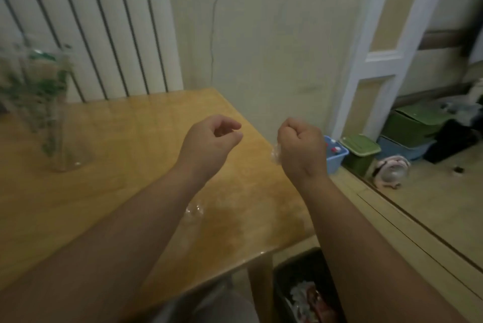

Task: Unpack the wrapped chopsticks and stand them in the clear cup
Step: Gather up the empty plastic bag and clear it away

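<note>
A tall clear cup [49, 124] stands at the table's far left, blurred, with thin sticks and green bits inside it. My left hand [211, 143] hovers over the middle of the table, fingers curled, thumb and forefinger tips nearly touching, and nothing shows in it. My right hand [300, 149] is a fist above the table's right edge. A crumpled clear plastic wrapper [275, 155] pokes out of its left side. Another scrap of clear plastic [194, 211] lies on the table beside my left forearm.
The wooden table [117, 192] ends at a corner on the right. Below that edge stands a black waste bin [287, 273] holding crumpled wrappers. A white radiator [104, 30] and a wall are behind. Blue and green boxes [360, 150] sit on the floor at right.
</note>
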{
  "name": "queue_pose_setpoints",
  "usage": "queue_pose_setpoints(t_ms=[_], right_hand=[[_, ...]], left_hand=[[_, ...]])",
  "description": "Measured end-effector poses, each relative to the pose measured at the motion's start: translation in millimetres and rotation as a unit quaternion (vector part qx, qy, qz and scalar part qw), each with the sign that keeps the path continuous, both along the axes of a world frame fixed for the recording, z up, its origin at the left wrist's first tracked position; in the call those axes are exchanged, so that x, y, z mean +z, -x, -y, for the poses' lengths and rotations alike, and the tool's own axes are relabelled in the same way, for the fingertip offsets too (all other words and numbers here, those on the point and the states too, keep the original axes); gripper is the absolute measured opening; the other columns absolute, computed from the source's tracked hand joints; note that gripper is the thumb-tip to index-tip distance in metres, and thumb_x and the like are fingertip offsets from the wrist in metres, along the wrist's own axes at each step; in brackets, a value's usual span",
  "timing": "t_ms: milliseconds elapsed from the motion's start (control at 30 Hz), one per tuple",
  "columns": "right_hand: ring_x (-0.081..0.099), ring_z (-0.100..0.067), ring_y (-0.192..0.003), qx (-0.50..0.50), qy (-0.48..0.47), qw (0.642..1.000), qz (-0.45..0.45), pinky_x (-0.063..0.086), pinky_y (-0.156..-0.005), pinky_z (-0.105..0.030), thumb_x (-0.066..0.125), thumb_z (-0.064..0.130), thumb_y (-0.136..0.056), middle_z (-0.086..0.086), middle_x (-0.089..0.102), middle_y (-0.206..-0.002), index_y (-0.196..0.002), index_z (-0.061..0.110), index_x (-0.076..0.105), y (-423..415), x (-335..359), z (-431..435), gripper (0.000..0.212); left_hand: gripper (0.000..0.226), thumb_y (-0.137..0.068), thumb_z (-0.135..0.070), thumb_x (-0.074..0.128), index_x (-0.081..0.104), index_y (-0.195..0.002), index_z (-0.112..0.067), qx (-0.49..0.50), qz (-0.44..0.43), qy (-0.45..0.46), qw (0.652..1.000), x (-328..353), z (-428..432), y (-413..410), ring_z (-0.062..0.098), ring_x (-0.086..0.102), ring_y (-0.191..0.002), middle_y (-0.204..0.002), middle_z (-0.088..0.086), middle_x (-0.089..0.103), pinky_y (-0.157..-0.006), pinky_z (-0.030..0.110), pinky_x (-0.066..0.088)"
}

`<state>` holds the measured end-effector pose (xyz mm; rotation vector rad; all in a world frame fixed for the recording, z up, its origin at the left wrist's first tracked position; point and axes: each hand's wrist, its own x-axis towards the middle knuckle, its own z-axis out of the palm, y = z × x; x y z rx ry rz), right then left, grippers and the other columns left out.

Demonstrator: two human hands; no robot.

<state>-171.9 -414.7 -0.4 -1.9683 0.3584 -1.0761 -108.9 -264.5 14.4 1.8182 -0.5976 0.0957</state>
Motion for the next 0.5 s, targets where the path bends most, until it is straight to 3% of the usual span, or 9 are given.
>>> queue_pose_setpoints(t_ms=[67,200,333,500], right_hand=[[0.048,-0.022,-0.062,-0.014,-0.006,1.000,-0.003,0.044,-0.060,-0.048,0.038,0.018,-0.073,-0.001,0.047,-0.055,-0.061,0.001,0.053,14,-6,19,0.025],[0.041,-0.014,-0.055,-0.052,-0.028,0.998,-0.017,0.037,-0.054,-0.041,0.038,0.018,-0.073,0.005,0.044,-0.048,-0.055,0.008,0.047,42,-18,56,0.022],[0.035,-0.007,-0.050,-0.078,-0.061,0.995,-0.029,0.030,-0.054,-0.035,0.040,0.015,-0.076,0.010,0.044,-0.044,-0.047,0.024,0.044,64,-32,90,0.031],[0.045,-0.026,-0.062,-0.110,-0.073,0.990,-0.054,0.043,-0.058,-0.052,0.040,0.018,-0.081,-0.001,0.046,-0.058,-0.059,0.009,0.044,87,-51,127,0.024]], left_hand=[[0.009,-0.085,-0.014,0.070,0.072,-0.091,-0.019,-0.015,-0.004,-0.008,1.000,-2,25,9,0.015,0.062,-0.082,-0.090,0.007,0.070,-0.077,0.034,0.051],[0.010,-0.085,-0.012,0.070,0.071,-0.093,-0.017,-0.053,-0.026,-0.005,0.998,-8,68,22,0.011,0.060,-0.081,-0.085,-0.002,0.067,-0.077,0.028,0.049],[0.012,-0.084,-0.010,0.069,0.072,-0.095,-0.015,-0.090,-0.052,-0.008,0.995,-14,109,39,0.009,0.060,-0.079,-0.086,-0.002,0.067,-0.068,0.015,0.049],[0.012,-0.083,-0.013,0.070,0.072,-0.093,-0.017,-0.129,-0.051,-0.034,0.990,-22,159,57,0.012,0.062,-0.085,-0.087,-0.002,0.068,-0.084,0.031,0.051]])
